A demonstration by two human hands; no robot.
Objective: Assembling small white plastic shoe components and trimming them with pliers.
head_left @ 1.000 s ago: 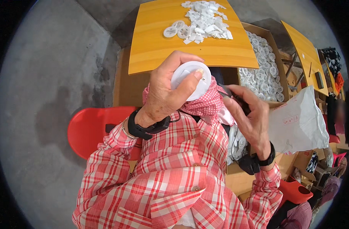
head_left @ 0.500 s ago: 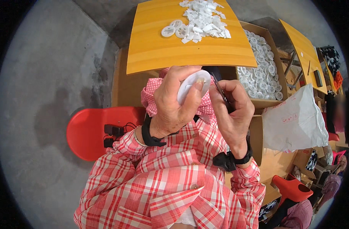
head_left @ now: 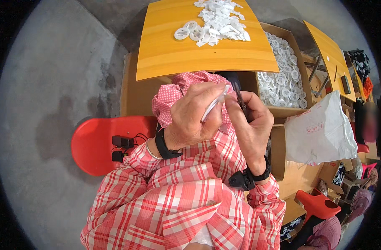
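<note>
My left hand (head_left: 193, 118) grips a round white plastic piece (head_left: 214, 106), seen edge-on, in front of my chest. My right hand (head_left: 251, 126) is closed on a thin dark tool (head_left: 239, 99) whose tip meets the white piece's edge. Both hands touch over a red dotted cloth (head_left: 178, 92) on my lap. Red plaid sleeves cover both forearms, with dark bands at the wrists.
An orange table (head_left: 190, 54) ahead carries a heap of white plastic pieces (head_left: 217, 18). A cardboard box (head_left: 301, 85) to the right holds several more. A white bag (head_left: 321, 133) lies right, a red seat (head_left: 94, 143) with black devices left.
The white piece has turned from face-up to edge-on. My right hand rose from my lap side with the tool and met the left hand; both came lower, closer to my chest.
</note>
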